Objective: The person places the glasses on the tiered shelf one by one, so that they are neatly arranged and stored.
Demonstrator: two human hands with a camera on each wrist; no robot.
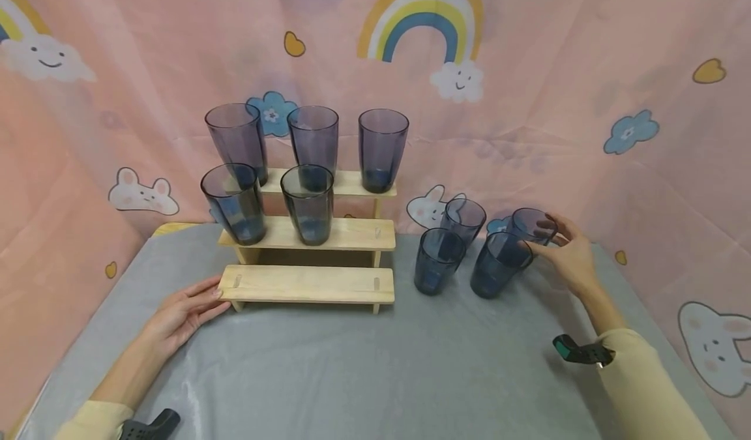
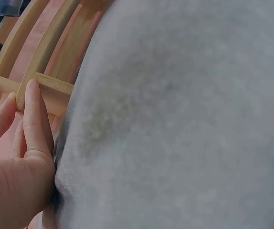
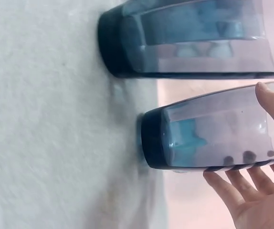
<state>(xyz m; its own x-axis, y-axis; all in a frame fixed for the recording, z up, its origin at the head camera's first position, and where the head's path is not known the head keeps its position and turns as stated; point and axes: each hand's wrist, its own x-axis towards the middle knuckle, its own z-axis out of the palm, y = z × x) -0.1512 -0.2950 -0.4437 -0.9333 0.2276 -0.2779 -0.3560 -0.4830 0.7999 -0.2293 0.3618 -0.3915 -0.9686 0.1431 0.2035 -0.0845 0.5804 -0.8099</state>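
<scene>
At the right, my right hand [image 1: 568,252] grips a clear blue-purple drinking glass [image 1: 530,225] near its rim. In the right wrist view the thumb lies on one side of this glass [image 3: 208,129] and the fingertips on the other. Whether its base touches the table, I cannot tell. My left hand [image 1: 178,316] pinches the left end of the lowest step of a wooden tiered stand [image 1: 308,283], thumb on one face and fingers on the other in the left wrist view. Three glasses stand on the top step and two on the middle one; the lowest step is bare.
Three more glasses stand close by the held one: a front-left glass [image 1: 439,261], a front-right glass [image 1: 499,267] and a back-left glass [image 1: 463,220]. A grey cloth [image 1: 375,368] covers the table. Behind hangs a pink patterned curtain [image 1: 528,101].
</scene>
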